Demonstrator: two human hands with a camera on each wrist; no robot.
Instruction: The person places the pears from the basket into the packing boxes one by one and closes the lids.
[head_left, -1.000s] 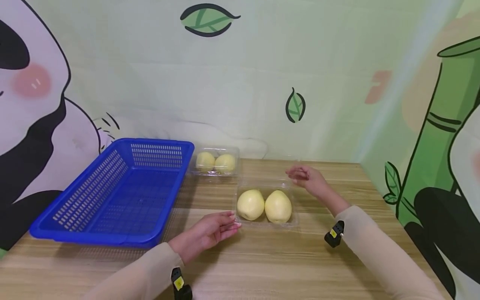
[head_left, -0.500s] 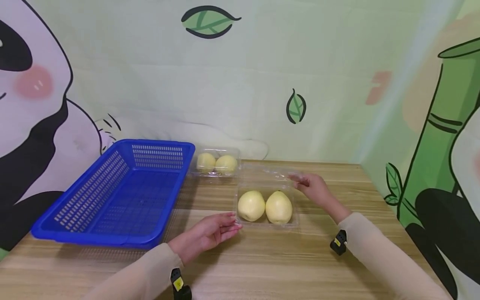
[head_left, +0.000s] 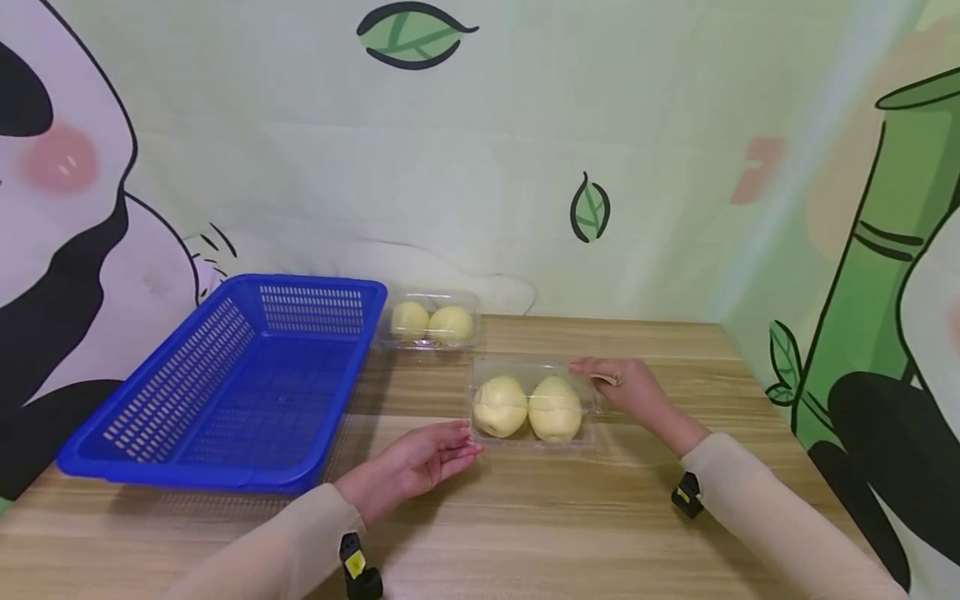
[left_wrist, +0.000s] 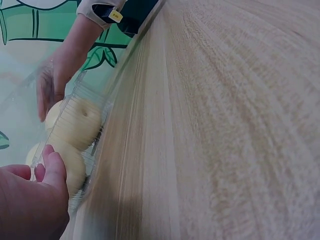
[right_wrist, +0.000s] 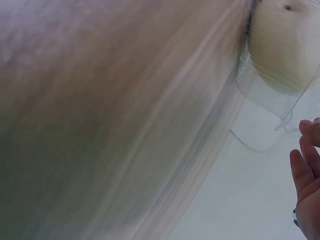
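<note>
A clear plastic clamshell box (head_left: 480, 392) sits on the table with two pale yellow pears (head_left: 501, 407) inside. Its transparent lid lies over them; whether it is latched cannot be seen. My left hand (head_left: 412, 467) pinches the box's front left corner, and the left wrist view shows that hand's thumb and fingers (left_wrist: 56, 167) on either side of the edge. At the right back side, my right hand (head_left: 626, 387) touches the lid with fairly straight fingers. The right wrist view catches only part of this right hand (right_wrist: 309, 185), beside the lid's edge.
A blue slotted basket (head_left: 300, 367) stands on the left of the wooden table (head_left: 525, 525). Behind and left of the box sits another clear box with two pears (head_left: 450, 325). A printed cloth backdrop (head_left: 487, 167) rises at the table's back edge.
The lid, raised at the back half a second ago, has come forward and down over the pears. My right hand has come forward slightly with it. My left hand has stayed at the corner.
</note>
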